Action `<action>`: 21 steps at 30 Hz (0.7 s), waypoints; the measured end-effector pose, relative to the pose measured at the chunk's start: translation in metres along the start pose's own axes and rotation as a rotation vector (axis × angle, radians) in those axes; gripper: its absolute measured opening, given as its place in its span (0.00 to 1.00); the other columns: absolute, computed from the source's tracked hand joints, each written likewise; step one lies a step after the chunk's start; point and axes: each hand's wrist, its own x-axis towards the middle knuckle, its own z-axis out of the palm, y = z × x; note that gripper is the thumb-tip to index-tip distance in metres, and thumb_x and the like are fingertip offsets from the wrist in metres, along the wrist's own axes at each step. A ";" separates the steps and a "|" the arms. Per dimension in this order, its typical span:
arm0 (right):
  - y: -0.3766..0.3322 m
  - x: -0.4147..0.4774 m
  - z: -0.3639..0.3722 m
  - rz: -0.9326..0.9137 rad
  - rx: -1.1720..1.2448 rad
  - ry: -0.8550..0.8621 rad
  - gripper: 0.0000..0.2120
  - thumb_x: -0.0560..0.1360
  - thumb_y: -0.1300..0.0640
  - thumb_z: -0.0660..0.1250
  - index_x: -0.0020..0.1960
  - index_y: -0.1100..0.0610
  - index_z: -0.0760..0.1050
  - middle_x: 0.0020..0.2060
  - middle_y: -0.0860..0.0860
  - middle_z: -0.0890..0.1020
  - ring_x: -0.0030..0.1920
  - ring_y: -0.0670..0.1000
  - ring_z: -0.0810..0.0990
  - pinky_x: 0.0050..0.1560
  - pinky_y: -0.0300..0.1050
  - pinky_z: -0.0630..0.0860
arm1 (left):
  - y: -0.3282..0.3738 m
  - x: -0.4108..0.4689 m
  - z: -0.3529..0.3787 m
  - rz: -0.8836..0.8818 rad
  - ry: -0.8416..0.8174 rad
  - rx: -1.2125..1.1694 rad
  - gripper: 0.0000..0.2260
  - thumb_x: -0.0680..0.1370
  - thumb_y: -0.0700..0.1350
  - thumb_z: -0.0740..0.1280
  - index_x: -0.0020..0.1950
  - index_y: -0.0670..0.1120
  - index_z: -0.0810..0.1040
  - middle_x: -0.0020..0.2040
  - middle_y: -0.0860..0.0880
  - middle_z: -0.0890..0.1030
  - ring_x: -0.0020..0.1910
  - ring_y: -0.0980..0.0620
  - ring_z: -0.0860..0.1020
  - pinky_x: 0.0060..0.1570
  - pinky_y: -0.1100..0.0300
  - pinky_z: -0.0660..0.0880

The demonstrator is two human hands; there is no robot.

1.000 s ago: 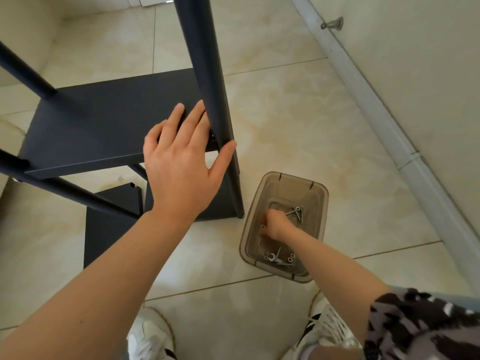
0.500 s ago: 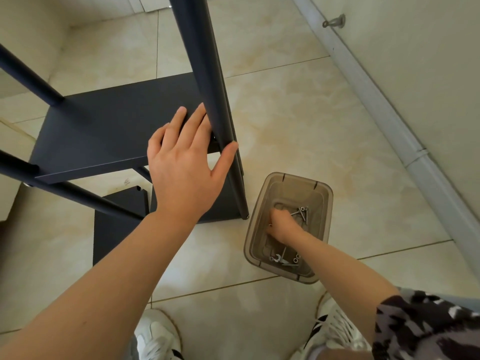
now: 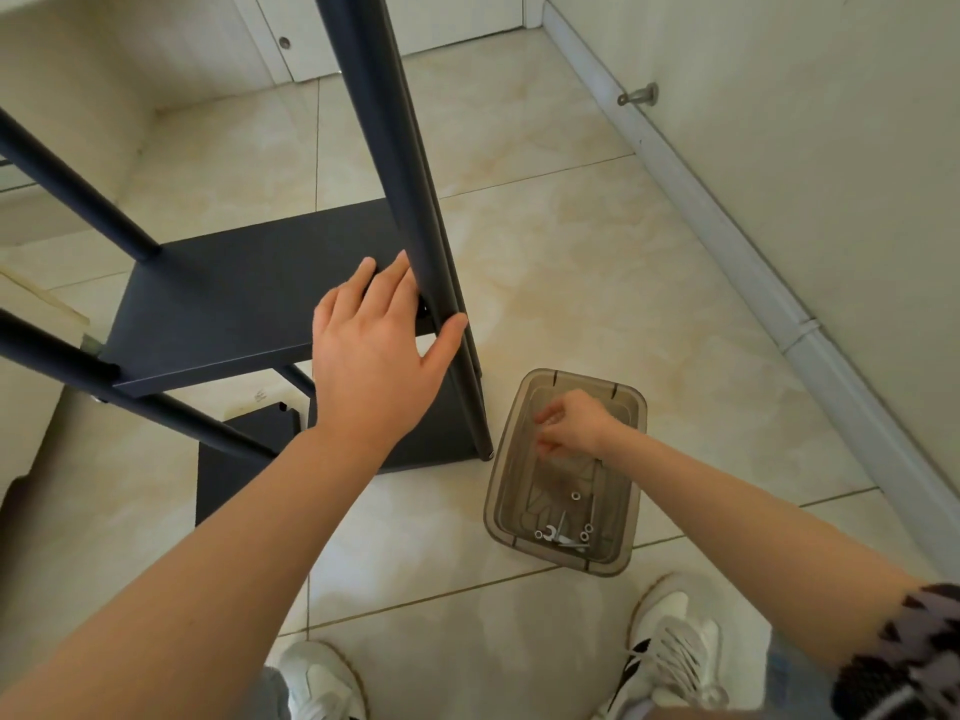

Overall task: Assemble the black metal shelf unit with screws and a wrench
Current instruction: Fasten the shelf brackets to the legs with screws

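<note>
The black shelf unit stands part-built on the tiled floor. One shelf is already seated between the uprights and a lower shelf sits at the foot of the near post. A further dark panel lies loose on the floor, so at least one shelf seems left to fit.

The left hand lies flat on the shelf's near corner, fingers straight and thumb pressed against the post, steadying the joint. The right hand reaches into the brown plastic tub just beside the post's foot. Its fingers are curled, but they are blurred, so I cannot tell whether they pinch a screw. This corner is probably still waiting for its fastener.

Small silver hardware remains at the tub's near end. It may include the wrench, though the pieces are too small to sort. The corner's screw hole is hidden behind the left hand, and the tops of the posts are cut off.
</note>
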 end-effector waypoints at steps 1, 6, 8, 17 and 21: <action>-0.007 -0.003 -0.006 -0.021 0.025 -0.007 0.07 0.77 0.64 0.68 0.56 0.63 0.79 0.43 0.59 0.85 0.42 0.52 0.86 0.40 0.40 0.83 | 0.000 0.001 -0.002 -0.003 -0.024 0.003 0.29 0.82 0.64 0.53 0.69 0.46 0.77 0.70 0.47 0.77 0.77 0.44 0.66 0.77 0.44 0.57; -0.041 -0.021 -0.029 -0.078 0.322 -0.083 0.04 0.77 0.65 0.69 0.51 0.65 0.79 0.39 0.58 0.86 0.42 0.53 0.87 0.42 0.43 0.83 | 0.002 0.007 -0.015 -0.047 -0.138 -0.030 0.30 0.79 0.65 0.55 0.72 0.48 0.74 0.72 0.49 0.74 0.77 0.44 0.64 0.76 0.36 0.54; -0.056 -0.027 -0.031 -0.103 0.433 -0.125 0.05 0.77 0.66 0.69 0.52 0.64 0.78 0.41 0.57 0.86 0.44 0.54 0.87 0.42 0.42 0.82 | 0.002 0.011 -0.020 -0.055 -0.172 -0.071 0.28 0.78 0.65 0.58 0.73 0.51 0.73 0.71 0.50 0.74 0.75 0.44 0.64 0.75 0.34 0.55; -0.100 -0.036 -0.005 -0.102 0.671 0.024 0.08 0.83 0.55 0.61 0.57 0.58 0.74 0.41 0.50 0.87 0.44 0.48 0.86 0.43 0.42 0.81 | -0.002 0.032 -0.030 -0.093 -0.348 -0.202 0.20 0.80 0.61 0.64 0.66 0.53 0.79 0.79 0.54 0.62 0.81 0.43 0.50 0.76 0.31 0.48; -0.121 -0.036 0.011 -0.098 0.702 0.084 0.12 0.84 0.52 0.55 0.58 0.57 0.73 0.45 0.52 0.86 0.48 0.48 0.85 0.48 0.42 0.78 | -0.007 0.039 -0.028 -0.114 -0.382 -0.191 0.22 0.80 0.62 0.62 0.70 0.54 0.75 0.77 0.54 0.68 0.82 0.43 0.50 0.75 0.30 0.47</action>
